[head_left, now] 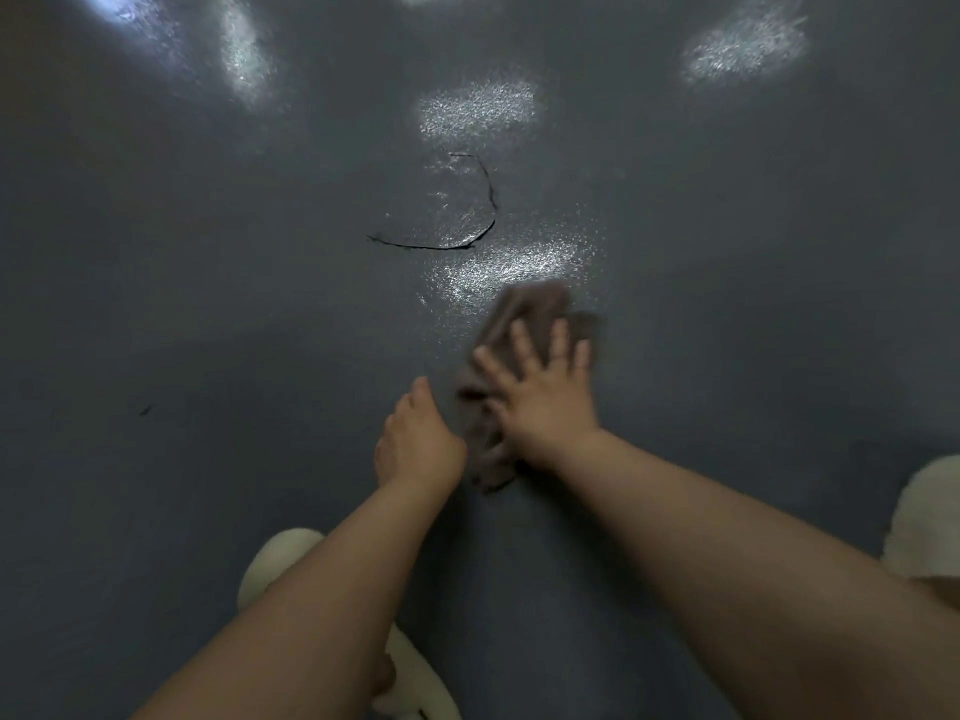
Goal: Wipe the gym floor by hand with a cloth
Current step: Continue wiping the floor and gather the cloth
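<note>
A brown cloth (524,314) lies on the dark grey gym floor (208,252) just right of the frame's middle. My right hand (540,387) presses flat on the cloth with its fingers spread; hand and cloth are blurred by motion. My left hand (418,439) sits on the floor right beside the cloth's left edge, fingers curled under and mostly hidden. Whether it holds the cloth's edge cannot be made out.
A curved crack (483,210) cuts the floor just beyond the cloth. Shiny light patches (478,109) glint on the floor ahead and at the upper right. Pale footwear (275,558) shows at lower left, and a pale item (930,517) at the right edge.
</note>
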Demonstrator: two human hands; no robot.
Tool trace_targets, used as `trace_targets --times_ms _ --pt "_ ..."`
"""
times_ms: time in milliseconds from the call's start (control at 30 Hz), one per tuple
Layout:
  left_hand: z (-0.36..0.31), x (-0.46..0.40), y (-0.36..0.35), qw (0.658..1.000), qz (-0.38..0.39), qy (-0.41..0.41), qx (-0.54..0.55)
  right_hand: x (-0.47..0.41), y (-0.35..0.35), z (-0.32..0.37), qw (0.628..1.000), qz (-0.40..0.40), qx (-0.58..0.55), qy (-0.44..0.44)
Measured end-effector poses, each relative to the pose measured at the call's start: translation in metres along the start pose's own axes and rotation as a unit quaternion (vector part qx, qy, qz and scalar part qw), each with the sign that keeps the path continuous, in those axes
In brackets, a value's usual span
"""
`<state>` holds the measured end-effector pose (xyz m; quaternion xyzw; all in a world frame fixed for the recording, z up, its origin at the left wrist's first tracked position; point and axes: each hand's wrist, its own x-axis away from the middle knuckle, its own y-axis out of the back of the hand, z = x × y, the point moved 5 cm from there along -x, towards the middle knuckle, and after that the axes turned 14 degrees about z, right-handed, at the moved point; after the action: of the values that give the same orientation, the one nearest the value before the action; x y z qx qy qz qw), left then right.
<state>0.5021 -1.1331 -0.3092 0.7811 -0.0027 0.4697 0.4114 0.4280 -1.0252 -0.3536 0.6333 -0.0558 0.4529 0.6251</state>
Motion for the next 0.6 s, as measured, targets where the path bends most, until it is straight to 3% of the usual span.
trace_targets --times_ms 100,267,433,600 --pt "0.003 -0.002 0.001 1.0 -0.006 0.011 0.023 0.023 -0.035 0.052 0.992 -0.005 0.045 0.119" --pt "-0.007 0.008 -0.012 0.999 -0.001 -0.009 -0.044 0.048 -0.05 0.005 0.996 -0.023 0.03 0.084" --pt "-0.034 0.027 -0.043 0.989 0.042 -0.061 -0.128 0.073 -0.045 -0.112 0.992 -0.056 -0.037 -0.108" --pt "-0.054 0.041 -0.072 0.974 0.095 -0.098 -0.179 0.123 -0.059 -0.194 0.92 -0.075 -0.181 -0.34"
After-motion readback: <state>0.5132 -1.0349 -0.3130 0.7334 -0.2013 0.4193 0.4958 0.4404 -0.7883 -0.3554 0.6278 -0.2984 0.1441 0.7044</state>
